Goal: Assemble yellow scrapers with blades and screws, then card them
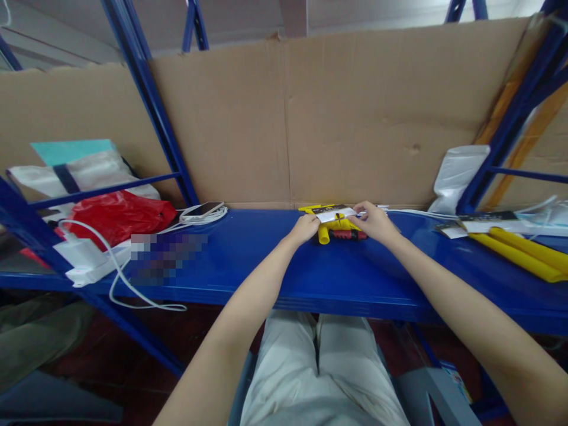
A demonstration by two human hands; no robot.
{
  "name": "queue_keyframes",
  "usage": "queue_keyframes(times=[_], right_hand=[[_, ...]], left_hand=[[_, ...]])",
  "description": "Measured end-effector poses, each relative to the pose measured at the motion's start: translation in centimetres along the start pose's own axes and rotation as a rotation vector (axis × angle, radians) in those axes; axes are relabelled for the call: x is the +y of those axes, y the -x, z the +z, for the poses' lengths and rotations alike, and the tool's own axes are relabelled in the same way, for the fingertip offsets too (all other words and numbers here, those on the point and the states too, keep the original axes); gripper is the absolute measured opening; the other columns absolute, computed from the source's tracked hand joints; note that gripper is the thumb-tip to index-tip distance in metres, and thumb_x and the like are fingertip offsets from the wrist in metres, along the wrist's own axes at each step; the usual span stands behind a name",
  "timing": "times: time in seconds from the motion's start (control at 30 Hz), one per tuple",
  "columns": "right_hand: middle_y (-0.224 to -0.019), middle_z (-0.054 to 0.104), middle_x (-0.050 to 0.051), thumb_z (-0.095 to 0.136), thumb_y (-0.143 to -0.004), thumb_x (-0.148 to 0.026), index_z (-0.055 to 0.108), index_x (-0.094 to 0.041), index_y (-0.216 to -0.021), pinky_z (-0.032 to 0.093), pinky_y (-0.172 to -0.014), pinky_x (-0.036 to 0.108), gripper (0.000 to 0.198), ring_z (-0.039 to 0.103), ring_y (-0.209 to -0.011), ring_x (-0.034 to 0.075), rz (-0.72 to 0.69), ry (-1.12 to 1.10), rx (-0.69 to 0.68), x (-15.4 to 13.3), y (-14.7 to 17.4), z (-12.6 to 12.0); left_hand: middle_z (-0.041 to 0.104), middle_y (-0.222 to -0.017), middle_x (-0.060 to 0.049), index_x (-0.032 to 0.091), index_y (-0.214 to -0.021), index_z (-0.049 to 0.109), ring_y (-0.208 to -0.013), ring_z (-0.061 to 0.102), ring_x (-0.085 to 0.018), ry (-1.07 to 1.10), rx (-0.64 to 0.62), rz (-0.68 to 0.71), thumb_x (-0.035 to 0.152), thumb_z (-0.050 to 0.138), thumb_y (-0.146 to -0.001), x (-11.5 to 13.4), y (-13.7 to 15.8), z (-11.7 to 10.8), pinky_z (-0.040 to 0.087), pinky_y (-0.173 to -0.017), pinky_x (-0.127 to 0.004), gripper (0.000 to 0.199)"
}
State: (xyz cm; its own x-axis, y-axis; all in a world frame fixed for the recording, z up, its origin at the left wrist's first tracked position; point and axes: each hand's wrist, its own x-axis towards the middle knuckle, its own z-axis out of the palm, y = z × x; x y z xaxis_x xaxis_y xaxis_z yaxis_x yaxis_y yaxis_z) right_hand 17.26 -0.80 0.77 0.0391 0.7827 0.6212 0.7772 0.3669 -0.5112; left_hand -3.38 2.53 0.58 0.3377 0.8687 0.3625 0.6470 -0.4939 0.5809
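Observation:
A white card or label strip [331, 215] is stretched between my hands over the blue shelf. My left hand [306, 229] is closed on its left end. At the other end, my right hand [373, 222] pinches the strip's edge with bent fingers. Beneath and just behind the strip lie yellow pieces, among them a short yellow tube [324, 236] whose open end faces me. A red and black item [348, 235] rests beside that tube, partly covered. Some black-printed packaging [322, 208] shows behind the strip. Fine detail at the fingertips is too small to make out.
Yellow rolls [523, 254] and black-and-white packaging [488, 222] lie at the right. A white pouch [459, 177] leans on the blue post. Leftward are a phone [203, 210], a red bag [119, 216] and a charger on a power strip [91, 254]. Cardboard [355, 118] walls the back.

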Motion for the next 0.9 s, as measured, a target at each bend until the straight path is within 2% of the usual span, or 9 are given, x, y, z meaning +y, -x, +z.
queue_keyframes(times=[0.17,0.27,0.33,0.47,0.63,0.73,0.8,0.9], right_hand=[[-0.079,0.066,0.003,0.068,-0.066,-0.025,0.051,-0.021,-0.081,0.055,-0.062,0.032,0.024,0.064,-0.063,0.015,0.227,-0.507,0.025,-0.3,-0.1,0.6],[-0.074,0.066,0.000,0.072,-0.061,-0.019,0.051,-0.020,-0.083,0.057,-0.070,0.031,0.030,0.066,-0.065,0.013,0.330,-0.775,-0.031,-0.8,0.0,0.6],[-0.075,0.068,0.001,0.073,-0.059,-0.017,0.054,-0.019,-0.083,0.057,-0.075,0.030,0.031,0.067,-0.068,0.013,0.361,-0.855,-0.080,-1.0,0.1,0.3],[-0.080,0.070,0.004,0.075,-0.061,-0.021,0.058,-0.017,-0.080,0.058,-0.075,0.030,0.026,0.068,-0.071,0.014,0.350,-0.871,-0.145,-1.1,0.1,-0.2],[-0.069,0.066,0.000,0.075,-0.068,-0.031,0.048,-0.019,-0.073,0.057,-0.066,0.028,0.030,0.066,-0.060,0.012,0.311,-0.818,-0.102,-0.5,-0.2,-0.4],[-0.066,0.063,-0.003,0.071,-0.072,-0.032,0.044,-0.021,-0.074,0.054,-0.060,0.025,0.030,0.065,-0.057,0.012,0.308,-0.780,-0.037,-0.2,-0.3,-0.5],[-0.066,0.062,-0.003,0.069,-0.073,-0.030,0.042,-0.021,-0.074,0.052,-0.057,0.023,0.029,0.064,-0.055,0.011,0.325,-0.775,0.003,-0.1,-0.4,-0.5],[-0.063,0.059,-0.004,0.066,-0.076,-0.028,0.040,-0.021,-0.074,0.048,-0.053,0.021,0.026,0.062,-0.052,0.010,0.344,-0.752,0.027,-0.1,-0.5,-0.4]], left_hand=[[0.069,-0.115,-0.004,0.019,-0.107,0.071,-0.112,0.061,-0.020,0.034,0.045,0.026,0.010,0.044,-0.085,-0.2,0.0,0.3,0.046,-0.096,-0.030,0.036],[0.068,-0.117,-0.005,0.018,-0.109,0.071,-0.113,0.060,-0.020,0.019,0.074,0.029,0.009,0.043,-0.084,-0.3,0.0,0.4,0.046,-0.097,-0.029,0.038],[0.068,-0.117,-0.005,0.018,-0.109,0.071,-0.114,0.060,-0.020,0.012,0.094,0.031,0.007,0.043,-0.084,-0.4,0.0,0.4,0.045,-0.097,-0.030,0.039],[0.070,-0.114,-0.006,0.017,-0.107,0.070,-0.110,0.062,-0.021,-0.020,0.110,-0.002,0.009,0.044,-0.084,-0.5,-0.2,0.4,0.047,-0.094,-0.032,0.036],[0.071,-0.108,-0.010,0.013,-0.103,0.069,-0.100,0.065,-0.020,-0.011,0.130,-0.098,0.010,0.051,-0.081,-0.7,-0.2,0.4,0.050,-0.088,-0.029,0.028],[0.071,-0.102,-0.009,0.013,-0.108,0.065,-0.071,0.067,-0.014,0.118,0.066,-0.179,0.021,0.056,-0.084,-0.7,0.1,0.5,0.053,-0.065,-0.023,0.027],[0.071,-0.095,-0.009,0.012,-0.111,0.062,-0.051,0.059,-0.009,0.195,0.011,-0.227,0.032,0.058,-0.084,-0.7,0.3,0.7,0.047,-0.048,-0.018,0.034],[0.068,-0.077,-0.004,0.013,-0.112,0.059,-0.039,0.049,-0.005,0.272,-0.070,-0.278,0.035,0.062,-0.082,-0.3,0.7,0.9,0.034,-0.035,-0.015,0.038]])
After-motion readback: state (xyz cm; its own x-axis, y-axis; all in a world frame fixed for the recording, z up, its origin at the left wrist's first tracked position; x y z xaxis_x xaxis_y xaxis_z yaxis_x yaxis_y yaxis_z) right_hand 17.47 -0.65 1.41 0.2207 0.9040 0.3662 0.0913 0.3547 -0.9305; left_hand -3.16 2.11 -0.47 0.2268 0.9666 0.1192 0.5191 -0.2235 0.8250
